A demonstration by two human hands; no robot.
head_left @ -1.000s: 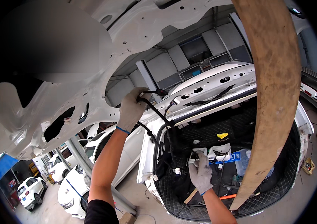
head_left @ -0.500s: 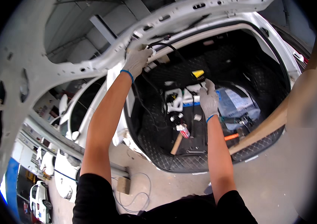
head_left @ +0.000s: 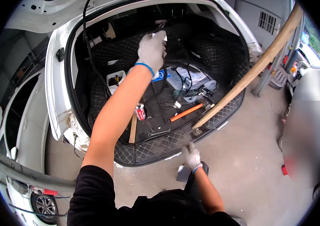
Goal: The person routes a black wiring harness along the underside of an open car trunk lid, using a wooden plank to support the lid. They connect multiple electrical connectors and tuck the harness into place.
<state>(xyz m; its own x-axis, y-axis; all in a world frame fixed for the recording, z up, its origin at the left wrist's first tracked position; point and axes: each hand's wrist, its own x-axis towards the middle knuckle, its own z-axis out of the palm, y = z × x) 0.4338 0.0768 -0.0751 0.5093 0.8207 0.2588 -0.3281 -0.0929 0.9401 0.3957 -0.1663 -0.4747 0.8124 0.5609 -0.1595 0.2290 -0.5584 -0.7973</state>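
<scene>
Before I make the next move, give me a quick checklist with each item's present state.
1. Pale-grey-gloved left hand, secure grip: cannot tell; the fingertips are unclear.
2. Pale-grey-gloved right hand, clear of the tools: ok, apart from them.
3. Long tan wooden beam, firmly seated: cannot tell; it stands slanted.
4. Orange-handled tool, stowed: not ok, lying on the black trunk floor.
5. Silver metal wrench, stowed: not ok, lying near the black quilted trunk edge.

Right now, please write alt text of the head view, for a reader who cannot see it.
A person's gloved left hand reaches over the open trunk of a white car; the gloved right hand hangs outside, near its edge. Inside lie a wrench and an orange-handled tool, and a wooden beam slants at right.
</scene>
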